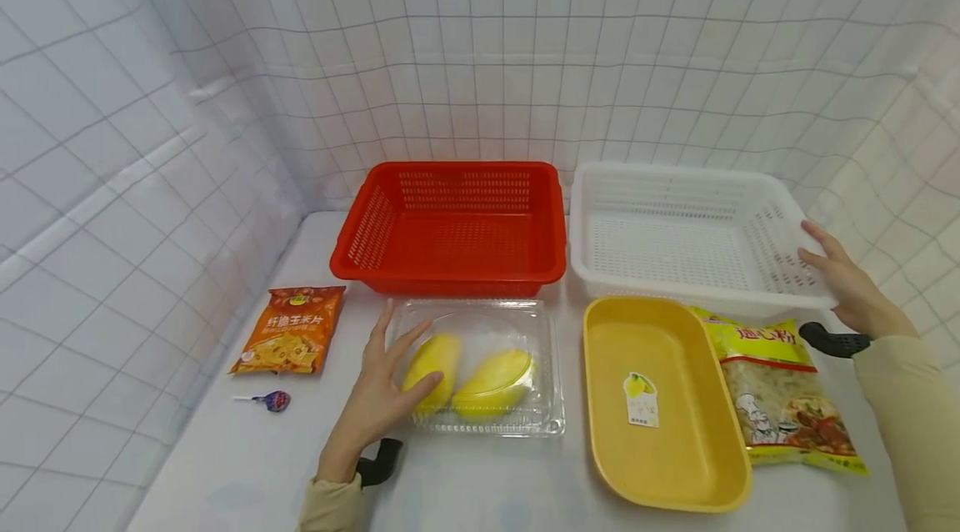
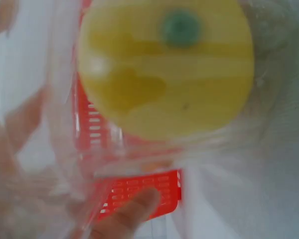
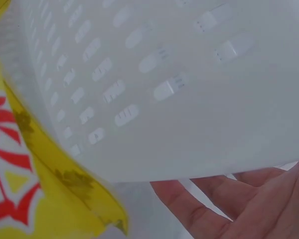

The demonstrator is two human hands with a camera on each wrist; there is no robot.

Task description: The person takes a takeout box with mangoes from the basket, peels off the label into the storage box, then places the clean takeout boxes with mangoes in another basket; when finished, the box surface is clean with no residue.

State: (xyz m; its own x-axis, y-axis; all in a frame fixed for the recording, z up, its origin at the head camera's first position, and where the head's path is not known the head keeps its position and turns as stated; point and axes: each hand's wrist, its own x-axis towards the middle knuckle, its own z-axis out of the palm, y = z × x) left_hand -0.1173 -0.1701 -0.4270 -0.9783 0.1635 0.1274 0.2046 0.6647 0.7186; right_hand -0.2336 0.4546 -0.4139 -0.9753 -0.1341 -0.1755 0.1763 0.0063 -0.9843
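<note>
In the head view, my left hand (image 1: 386, 386) spreads its fingers over the left edge of a clear plastic clamshell box (image 1: 517, 424). Two yellow mangoes (image 1: 491, 386) lie inside; the left wrist view shows one mango (image 2: 164, 74) close up through blurred plastic, with a green sticker. At the far right, my right hand (image 1: 851, 282) holds the right end of a white plastic basket (image 1: 675, 294). Its fingers (image 3: 199, 209) meet the basket's edge in the right wrist view, where their tips are hidden. No goods show in the white basket.
A red basket (image 1: 450, 273) stands behind the box. Right of the box lie a yellow tray (image 1: 660, 465) with a mango-picture sticker and a pasta bag (image 1: 787, 399) partly under the white basket's front. An orange snack bag (image 1: 292, 332) and a lollipop (image 1: 276, 401) lie at left.
</note>
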